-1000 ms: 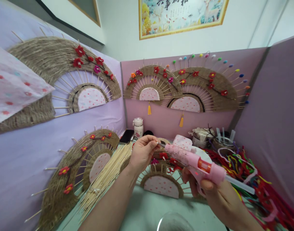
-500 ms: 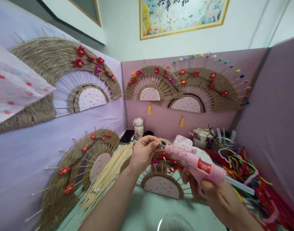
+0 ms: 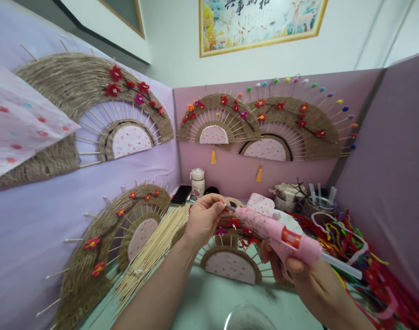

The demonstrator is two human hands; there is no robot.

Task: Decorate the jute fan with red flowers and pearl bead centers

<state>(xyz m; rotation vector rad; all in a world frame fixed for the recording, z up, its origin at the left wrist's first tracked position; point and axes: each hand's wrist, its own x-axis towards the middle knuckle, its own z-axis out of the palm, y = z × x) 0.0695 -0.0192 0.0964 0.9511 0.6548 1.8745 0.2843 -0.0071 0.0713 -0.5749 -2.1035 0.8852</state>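
In my right hand (image 3: 302,275) is a pink glue gun (image 3: 274,229), its fingers wrapped round the handle. A clear glue stick (image 3: 343,266) juts from the gun's back end. My left hand (image 3: 206,215) is closed in a pinch at the gun's nozzle (image 3: 230,208); what sits between thumb and forefinger is too small to name. Beneath both hands a twine-wrapped fan (image 3: 209,250) with red and magenta flowers lies on the table. Its half-round dotted cloth centre (image 3: 231,266) faces me. The gun and my hands hide part of this fan.
A bundle of thin sticks (image 3: 147,256) lies left of my forearm, beside another twine fan (image 3: 82,261). Colourful pipe cleaners (image 3: 367,261) heap at the right. Behind stand a white bottle (image 3: 197,183), a phone (image 3: 181,195) and a jar of glue sticks (image 3: 319,204). A clear round dish (image 3: 248,318) sits in front.
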